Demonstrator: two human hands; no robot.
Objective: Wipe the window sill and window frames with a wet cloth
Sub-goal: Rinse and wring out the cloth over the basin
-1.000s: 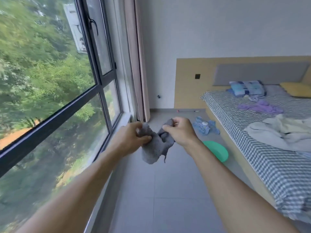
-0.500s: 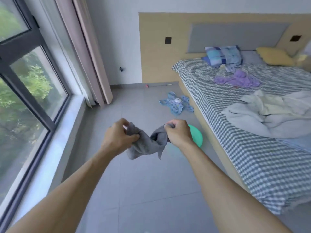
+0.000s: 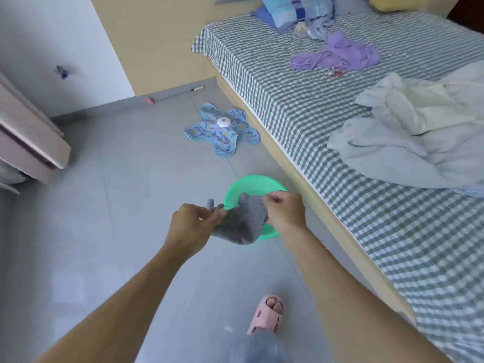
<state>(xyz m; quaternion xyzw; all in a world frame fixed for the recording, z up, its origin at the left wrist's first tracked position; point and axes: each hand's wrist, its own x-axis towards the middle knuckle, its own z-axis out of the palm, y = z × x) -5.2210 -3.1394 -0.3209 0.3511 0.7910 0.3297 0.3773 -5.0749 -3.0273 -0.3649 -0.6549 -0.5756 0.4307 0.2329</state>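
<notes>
I am holding the grey cloth [image 3: 242,221] between both hands, out in front of me and above the floor. My left hand [image 3: 195,224] is pinching one bunched corner of it between thumb and fingertips, fingers curled tight around the fabric. My right hand [image 3: 284,212] is gripping the opposite edge the same way, knuckles up, and the cloth is sagging in a loose fold between the two grips. Directly beyond and beneath the cloth a green basin [image 3: 235,188] is sitting on the grey tiled floor [image 3: 117,205], just beside the wooden side of the bed [image 3: 301,113] on the right; the cloth is covering its near rim from this angle. Farther off, a blue patterned star-shaped mat [image 3: 222,129] is lying on the floor. My foot in a pink slipper [image 3: 265,314] is standing on the tiles near me. A purple garment [image 3: 337,56] and a pale crumpled blanket [image 3: 406,132] are lying on the checked bedsheet.
</notes>
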